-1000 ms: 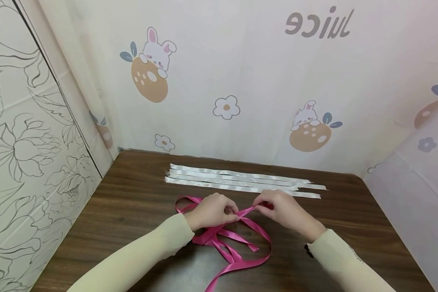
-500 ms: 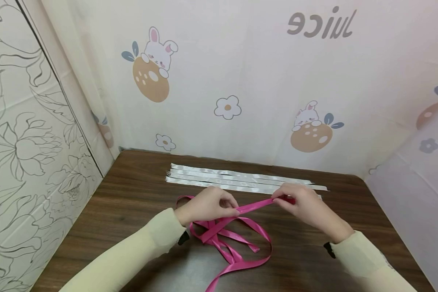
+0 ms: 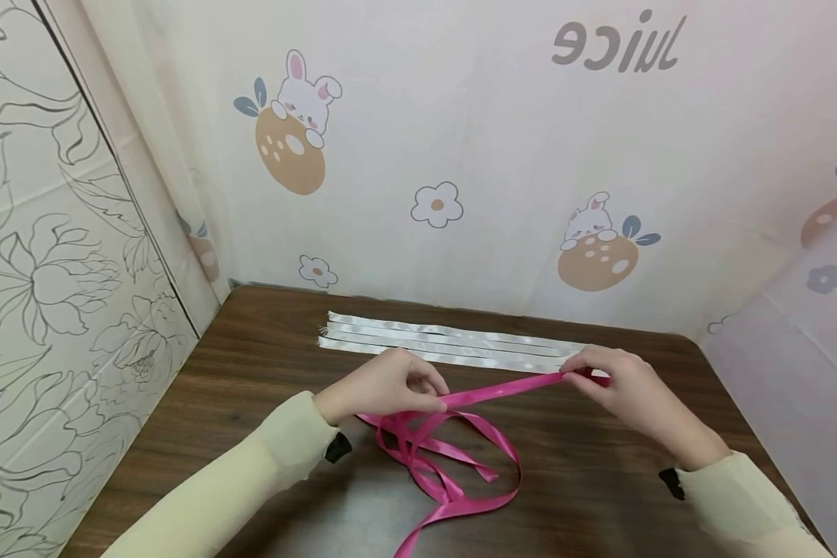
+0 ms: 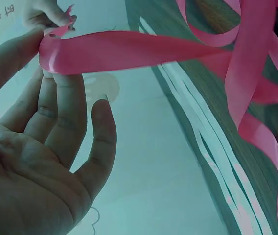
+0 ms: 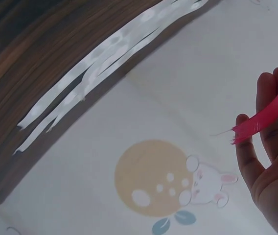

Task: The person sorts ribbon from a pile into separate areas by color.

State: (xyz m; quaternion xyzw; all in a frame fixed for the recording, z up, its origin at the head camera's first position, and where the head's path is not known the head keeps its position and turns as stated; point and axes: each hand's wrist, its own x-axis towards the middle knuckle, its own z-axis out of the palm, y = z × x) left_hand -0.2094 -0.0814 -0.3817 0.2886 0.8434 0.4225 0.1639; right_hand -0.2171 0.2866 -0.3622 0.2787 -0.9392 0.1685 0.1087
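Observation:
A long pink satin ribbon (image 3: 502,389) is stretched between both hands above the table. My left hand (image 3: 389,384) pinches it between thumb and fingers; in the left wrist view the ribbon (image 4: 129,49) bends round the fingertips and its slack trails to the right. Farther right, my right hand (image 3: 624,387) pinches the ribbon close to its end. That frayed end (image 5: 246,128) lies across the fingers in the right wrist view. The remaining ribbon lies in loose loops on the table below the left hand, with one tail running off toward the front edge.
Several white ribbon strips (image 3: 446,339) lie side by side along the back of the brown wooden table (image 3: 265,356). A printed curtain (image 3: 502,155) hangs right behind the table, and a flower-patterned panel (image 3: 49,271) stands on the left.
My right hand has moved rightward, and the taut stretch of ribbon between the hands has grown longer. The left hand has shifted slightly left. Ribbon at the left of the pile has been drawn in.

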